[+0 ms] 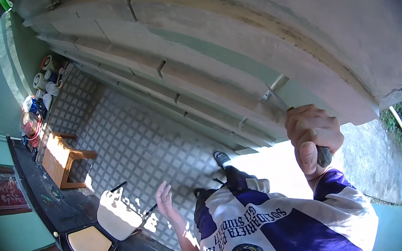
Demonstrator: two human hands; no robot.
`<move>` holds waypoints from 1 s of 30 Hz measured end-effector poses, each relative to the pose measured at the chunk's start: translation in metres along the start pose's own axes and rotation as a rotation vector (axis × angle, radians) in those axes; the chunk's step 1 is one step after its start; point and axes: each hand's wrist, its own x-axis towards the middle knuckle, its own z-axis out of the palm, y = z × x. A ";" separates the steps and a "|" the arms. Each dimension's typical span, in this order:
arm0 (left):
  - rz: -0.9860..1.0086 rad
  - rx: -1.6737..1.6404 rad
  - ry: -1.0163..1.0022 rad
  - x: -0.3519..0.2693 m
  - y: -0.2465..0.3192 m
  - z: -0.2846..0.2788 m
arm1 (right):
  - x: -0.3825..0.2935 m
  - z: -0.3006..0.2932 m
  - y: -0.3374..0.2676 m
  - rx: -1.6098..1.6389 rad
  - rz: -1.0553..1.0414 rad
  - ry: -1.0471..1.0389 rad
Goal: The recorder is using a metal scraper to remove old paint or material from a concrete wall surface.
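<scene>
My right hand [312, 136] is raised before the wall, its fingers wrapped round the dark handle of a thin, pointed metal hand tool [277, 96], perhaps a screwdriver. The tool's tip lies close to a short slot [274, 87] cut across a ledge of the pale, stepped wall [210, 53]; whether it touches cannot be told. Mint-green paint shows beside the slot. My left hand [165, 200] hangs low over the tiled floor with its fingers apart, holding nothing.
A wooden stool [55, 161], a white-seated chair [119, 217] and a chair with a cream seat [90, 246] stand to the left. Buckets [40, 81] and bags line the far left wall. Patterned tiles [124, 124] cover the floor; bright concrete ground [379, 162] lies at the right.
</scene>
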 end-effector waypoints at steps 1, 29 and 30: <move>-0.005 0.006 -0.016 -0.002 -0.002 0.000 | -0.001 -0.003 0.007 -0.005 -0.001 -0.003; 0.155 0.093 -0.031 -0.017 -0.001 0.048 | -0.001 -0.018 0.028 -0.067 -0.069 -0.048; 0.144 0.075 -0.063 -0.013 0.003 0.058 | -0.001 -0.020 0.028 -0.080 -0.071 -0.028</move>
